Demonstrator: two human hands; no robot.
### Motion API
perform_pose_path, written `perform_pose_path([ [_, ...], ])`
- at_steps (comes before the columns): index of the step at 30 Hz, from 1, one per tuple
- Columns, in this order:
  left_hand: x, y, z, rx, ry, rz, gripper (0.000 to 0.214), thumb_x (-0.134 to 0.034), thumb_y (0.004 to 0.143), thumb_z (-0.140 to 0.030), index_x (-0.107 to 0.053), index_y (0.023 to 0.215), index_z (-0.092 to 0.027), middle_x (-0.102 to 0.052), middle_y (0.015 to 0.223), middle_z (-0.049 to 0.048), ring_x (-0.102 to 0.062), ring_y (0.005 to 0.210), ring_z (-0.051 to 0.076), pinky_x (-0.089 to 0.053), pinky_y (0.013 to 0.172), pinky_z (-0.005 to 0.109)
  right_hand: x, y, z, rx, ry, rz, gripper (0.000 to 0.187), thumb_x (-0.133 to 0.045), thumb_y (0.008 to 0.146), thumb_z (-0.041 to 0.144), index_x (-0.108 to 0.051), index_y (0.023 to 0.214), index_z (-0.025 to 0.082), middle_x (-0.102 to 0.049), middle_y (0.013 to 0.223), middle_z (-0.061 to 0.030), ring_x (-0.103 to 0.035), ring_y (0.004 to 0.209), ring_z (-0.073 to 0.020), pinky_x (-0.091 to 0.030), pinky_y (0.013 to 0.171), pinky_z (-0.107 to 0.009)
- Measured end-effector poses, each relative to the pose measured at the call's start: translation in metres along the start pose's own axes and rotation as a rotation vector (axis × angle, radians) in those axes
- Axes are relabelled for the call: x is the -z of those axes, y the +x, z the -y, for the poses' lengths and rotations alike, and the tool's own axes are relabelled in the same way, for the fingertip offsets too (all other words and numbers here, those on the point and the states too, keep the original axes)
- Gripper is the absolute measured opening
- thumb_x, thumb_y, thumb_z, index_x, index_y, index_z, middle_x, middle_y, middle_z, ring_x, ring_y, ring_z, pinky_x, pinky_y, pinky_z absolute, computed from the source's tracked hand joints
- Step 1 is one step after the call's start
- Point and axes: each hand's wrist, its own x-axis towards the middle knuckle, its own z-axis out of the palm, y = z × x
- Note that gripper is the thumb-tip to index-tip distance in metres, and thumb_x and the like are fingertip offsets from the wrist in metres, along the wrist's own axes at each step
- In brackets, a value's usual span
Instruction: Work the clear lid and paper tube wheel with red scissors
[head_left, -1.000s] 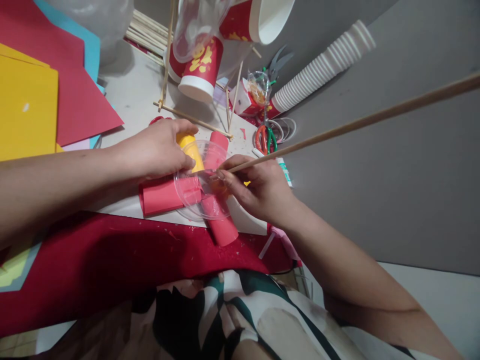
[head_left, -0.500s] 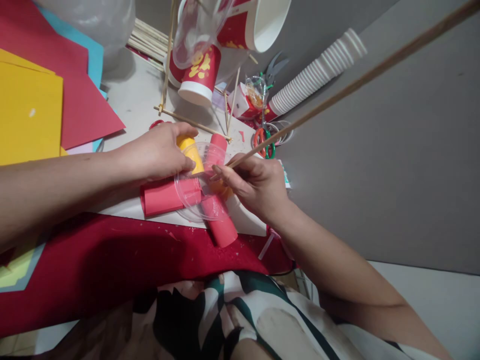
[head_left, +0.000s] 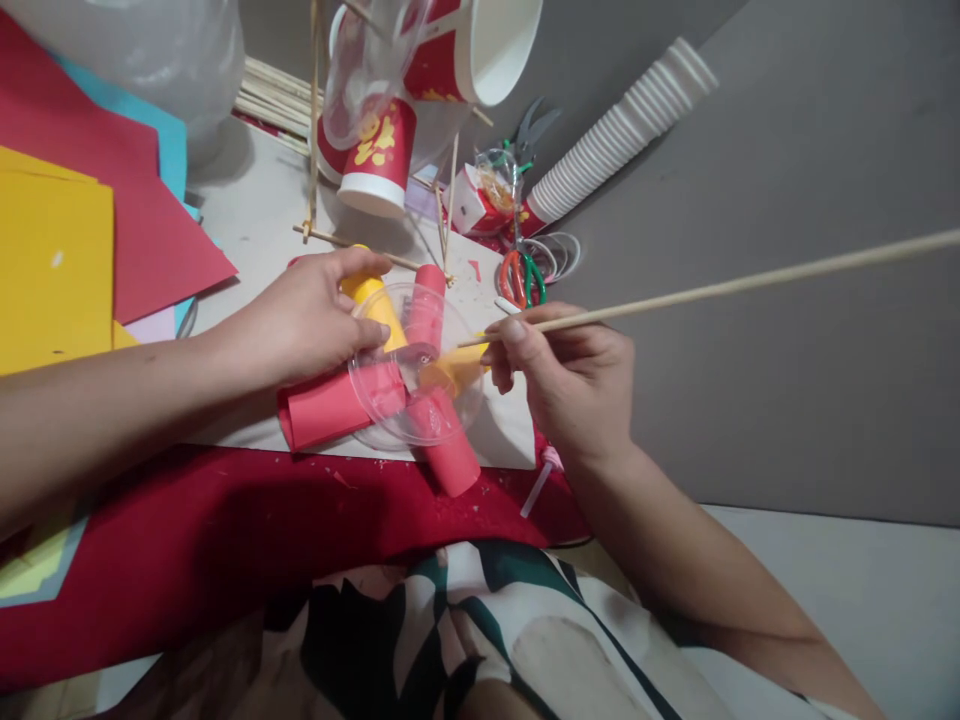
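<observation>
A dark red sheet of paper [head_left: 225, 540] filled the lower left of the frame, and a yellow sheet [head_left: 52, 260] lay at the left edge above it. A long stack of white cups [head_left: 622, 130] lay on its side in the upper middle, slanting toward the upper right. Red printed paper cups [head_left: 375, 150] stood at the top centre.

The left hand [head_left: 307, 315] reached in from the left to the middle of the frame. Its fingers were curled over a yellow roll [head_left: 371, 295], and its thumb rested at the rim of a clear plastic lid [head_left: 412, 370]. The right hand [head_left: 570, 380], right of centre, was closed in a pinch on a wooden stick [head_left: 750, 283] near its tip. The stick ran out to the right edge, and its tip pointed at the lid from just beside it.

The lid sat at the centre, over the place where red paper rolls [head_left: 330, 405] met the yellow roll in a spread of spokes on the pale tabletop [head_left: 255, 200]. Small scissors with red and green handles [head_left: 525, 275] lay just above the right hand.
</observation>
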Motion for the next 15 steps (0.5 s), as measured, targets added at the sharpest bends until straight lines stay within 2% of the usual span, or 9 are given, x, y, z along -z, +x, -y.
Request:
perform_pose_path([
  [3,0.002,-0.007,-0.016,0.125,0.002,0.071,0.066,-0.07,0.072,-0.007,-0.062,0.137,-0.021,-0.056,0.055,-0.0052,-0.044,0.041,0.008,-0.032,0.043,0.02,0.009,-0.007,0.005,-0.009,0.099,-0.05,0.006,-0.071,0.092,0.029,-0.075,0.093,0.023,-0.07,0.068,0.0016,-0.059,0.051,-0.0086,-0.049,0.047,-0.022],
  [6,0.001,-0.013,-0.027,0.061,0.005,0.038,0.063,-0.07,0.072,-0.01,-0.063,0.134,-0.022,-0.051,0.053,-0.006,-0.042,0.044,0.009,-0.03,0.043,0.02,0.014,-0.016,0.01,-0.065,0.082,-0.011,0.008,-0.069,0.093,0.026,-0.075,0.099,0.025,-0.075,0.076,0.0003,-0.064,0.058,-0.0103,-0.055,0.053,-0.023],
  [8,0.0,-0.016,-0.028,0.018,0.007,0.03,0.063,-0.071,0.072,-0.014,-0.062,0.134,-0.022,-0.048,0.053,-0.0066,-0.043,0.047,0.01,-0.033,0.045,0.021,0.018,-0.02,0.012,-0.056,0.017,0.066,0.014,-0.066,0.095,0.023,-0.074,0.106,0.025,-0.078,0.09,-0.0025,-0.071,0.071,-0.0133,-0.058,0.06,-0.025],
  [11,-0.003,-0.017,-0.028,0.011,0.046,0.034,0.063,-0.07,0.073,-0.02,-0.061,0.136,-0.021,-0.048,0.058,-0.0059,-0.044,0.05,0.011,-0.034,0.046,0.021,0.028,-0.021,0.013,0.077,-0.097,0.221,0.035,-0.06,0.094,0.014,-0.068,0.126,0.026,-0.075,0.12,-0.0066,-0.074,0.099,-0.0184,-0.062,0.075,-0.03],
  [13,-0.003,-0.017,-0.029,0.082,0.097,0.072,0.063,-0.067,0.076,-0.023,-0.058,0.138,-0.02,-0.047,0.057,-0.0061,-0.042,0.048,0.011,-0.033,0.045,0.022,0.035,-0.02,0.014,0.163,-0.149,0.299,0.049,-0.056,0.091,0.008,-0.063,0.136,0.026,-0.071,0.131,-0.0074,-0.071,0.11,-0.0195,-0.061,0.083,-0.033],
  [15,-0.001,-0.016,-0.031,0.16,0.209,0.135,0.065,-0.064,0.079,-0.028,-0.055,0.142,-0.019,-0.047,0.054,-0.0066,-0.042,0.044,0.012,-0.033,0.044,0.024,0.04,-0.019,0.016,0.164,-0.137,0.321,0.052,-0.052,0.09,0.004,-0.063,0.135,0.026,-0.071,0.131,-0.0063,-0.071,0.11,-0.0182,-0.061,0.086,-0.032],
])
